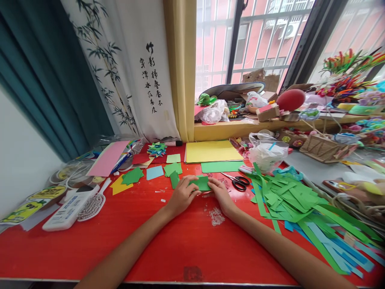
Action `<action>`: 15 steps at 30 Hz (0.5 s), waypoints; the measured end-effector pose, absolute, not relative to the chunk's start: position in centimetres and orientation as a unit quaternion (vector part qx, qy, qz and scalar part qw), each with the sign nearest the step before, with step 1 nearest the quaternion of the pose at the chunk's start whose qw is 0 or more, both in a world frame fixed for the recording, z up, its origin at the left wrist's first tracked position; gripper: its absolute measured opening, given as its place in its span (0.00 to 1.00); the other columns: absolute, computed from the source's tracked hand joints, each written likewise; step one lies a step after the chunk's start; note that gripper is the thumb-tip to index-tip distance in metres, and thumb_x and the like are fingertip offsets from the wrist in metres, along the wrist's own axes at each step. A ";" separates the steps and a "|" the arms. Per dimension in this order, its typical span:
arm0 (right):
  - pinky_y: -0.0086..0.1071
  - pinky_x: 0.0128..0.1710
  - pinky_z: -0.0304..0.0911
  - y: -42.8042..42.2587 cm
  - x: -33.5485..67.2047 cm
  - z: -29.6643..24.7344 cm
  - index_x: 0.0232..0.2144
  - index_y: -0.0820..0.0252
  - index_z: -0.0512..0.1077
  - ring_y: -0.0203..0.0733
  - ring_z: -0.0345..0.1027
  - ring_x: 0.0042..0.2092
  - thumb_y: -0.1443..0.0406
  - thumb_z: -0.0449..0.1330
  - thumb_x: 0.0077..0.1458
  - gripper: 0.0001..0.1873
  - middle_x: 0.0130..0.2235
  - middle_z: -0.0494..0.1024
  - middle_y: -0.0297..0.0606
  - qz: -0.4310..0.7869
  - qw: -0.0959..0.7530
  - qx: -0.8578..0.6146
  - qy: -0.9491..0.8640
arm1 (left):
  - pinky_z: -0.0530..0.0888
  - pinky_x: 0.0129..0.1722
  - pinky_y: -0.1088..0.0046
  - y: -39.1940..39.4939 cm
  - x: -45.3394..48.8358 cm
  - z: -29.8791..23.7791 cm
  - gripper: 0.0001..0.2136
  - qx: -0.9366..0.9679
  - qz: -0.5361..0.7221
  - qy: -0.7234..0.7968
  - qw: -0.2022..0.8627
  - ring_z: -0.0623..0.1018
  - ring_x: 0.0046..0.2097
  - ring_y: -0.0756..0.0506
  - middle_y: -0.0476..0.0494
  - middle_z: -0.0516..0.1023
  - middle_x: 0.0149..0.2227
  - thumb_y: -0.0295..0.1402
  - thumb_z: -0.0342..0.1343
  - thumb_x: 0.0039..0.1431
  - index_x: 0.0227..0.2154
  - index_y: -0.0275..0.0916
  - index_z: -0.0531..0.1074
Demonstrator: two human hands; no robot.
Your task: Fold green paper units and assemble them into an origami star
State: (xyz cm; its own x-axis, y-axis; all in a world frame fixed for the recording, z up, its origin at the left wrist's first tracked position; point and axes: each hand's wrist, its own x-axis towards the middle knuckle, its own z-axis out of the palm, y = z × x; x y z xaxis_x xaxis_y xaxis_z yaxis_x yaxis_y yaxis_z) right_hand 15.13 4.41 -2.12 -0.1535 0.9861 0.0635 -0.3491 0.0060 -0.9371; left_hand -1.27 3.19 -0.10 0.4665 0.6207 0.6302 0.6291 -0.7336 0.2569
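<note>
A small green paper piece (202,183) is held level between both hands, just over the red table (180,249). My left hand (183,196) grips its left end, fingers curled with the thumb along the near edge. At the right end, my right hand (221,194) pinches the paper between thumb and fingers. Another dark green paper piece (174,179) lies just beyond my left hand. Black-handled scissors (240,183) rest to the right of my right hand, blades pointing left. Whether the held paper is folded, I cannot tell.
Green and blue paper strips (288,196) pile up on the right. Green, blue and yellow squares, including a light blue square (154,173), lie left of centre. Yellow sheets (212,151) lie at the back. A hairbrush (93,204) and white box (70,208) sit at left.
</note>
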 end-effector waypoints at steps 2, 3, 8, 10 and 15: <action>0.29 0.23 0.64 4.3 15.1 -1.9 0.35 0.59 0.69 0.40 0.69 0.31 0.63 0.57 0.46 0.12 0.34 0.74 0.36 0.629 0.540 -0.328 -0.454 | 0.63 0.50 0.65 3.2 -1.3 0.0 0.05 -0.841 -0.381 -0.382 -0.031 0.63 0.51 0.45 0.42 0.64 0.48 0.32 0.47 0.58 0.29 0.38 0.65; 0.29 0.23 0.64 4.2 15.1 -1.7 0.35 0.60 0.69 0.40 0.69 0.31 0.63 0.57 0.45 0.12 0.33 0.74 0.36 0.637 0.538 -0.316 -0.453 | 0.63 0.50 0.65 3.2 -1.3 0.1 0.05 -0.833 -0.389 -0.391 -0.051 0.64 0.51 0.45 0.42 0.64 0.48 0.32 0.46 0.58 0.29 0.38 0.65; 0.31 0.26 0.66 3.7 14.8 -0.8 0.34 0.60 0.70 0.40 0.70 0.31 0.56 0.56 0.48 0.14 0.31 0.74 0.37 0.661 0.523 -0.286 -0.456 | 0.66 0.42 0.71 3.4 -1.4 0.2 0.05 -0.800 -0.410 -0.420 -0.123 0.68 0.42 0.48 0.45 0.67 0.38 0.33 0.46 0.58 0.29 0.39 0.64; 0.31 0.28 0.66 3.5 14.7 -0.6 0.35 0.59 0.69 0.39 0.70 0.31 0.56 0.57 0.47 0.15 0.33 0.74 0.37 0.654 0.511 -0.285 -0.480 | 0.67 0.39 0.72 3.4 -1.4 0.2 0.05 -0.793 -0.412 -0.428 -0.135 0.69 0.38 0.49 0.47 0.67 0.34 0.33 0.47 0.58 0.30 0.39 0.64; 0.31 0.31 0.67 3.4 14.7 -0.8 0.32 0.60 0.68 0.37 0.70 0.28 0.57 0.60 0.45 0.14 0.30 0.74 0.35 0.614 0.504 -0.310 -0.523 | 0.66 0.43 0.71 3.3 -1.4 0.1 0.07 -0.773 -0.417 -0.436 -0.195 0.69 0.42 0.48 0.46 0.69 0.39 0.33 0.48 0.57 0.38 0.40 0.63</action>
